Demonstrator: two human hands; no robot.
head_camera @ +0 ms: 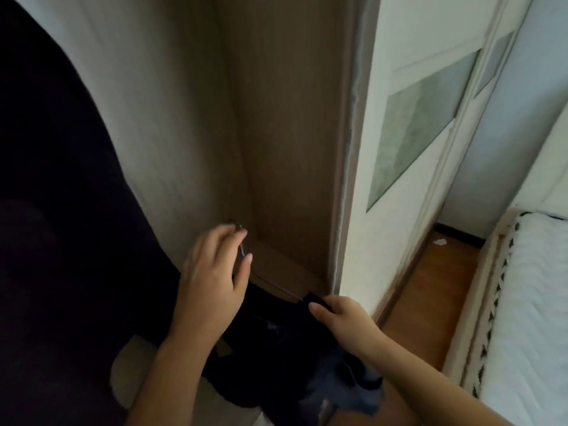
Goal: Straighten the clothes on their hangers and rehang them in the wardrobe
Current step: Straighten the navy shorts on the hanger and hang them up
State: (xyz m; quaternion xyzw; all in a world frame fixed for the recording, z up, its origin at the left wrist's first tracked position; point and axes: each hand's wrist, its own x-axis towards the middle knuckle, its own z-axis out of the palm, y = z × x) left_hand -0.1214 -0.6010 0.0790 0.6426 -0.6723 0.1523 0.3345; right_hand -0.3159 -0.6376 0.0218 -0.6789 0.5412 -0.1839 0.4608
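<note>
The wardrobe [276, 149] stood ahead, hung clothes [46, 210] at its left, a door [415, 133] to its right. The bed [522, 302] lay far right, floor [430, 302] between. A garment [276, 348] on a hanger [242, 245] hung low before the wardrobe.

Wardrobe [292, 133] stands open, inside lined w/ brown wood-grain panels, back & side meeting in a corner, dim in there. Just right of it a white sliding door [396, 56] w/ a frosted greenish glass panel [421, 127]. Beyond, a pale grey-blue wall [507, 142] w/ dark skirting [458, 235] at the bottom. Floor [430, 302] is warm orange-brown wood, small white scrap [440, 241] lying near the skirting. Far right: bed [531, 302] w/ white cover, cream frame edge, black zigzag trim down the side. Soft light on the right, left much darker
</note>
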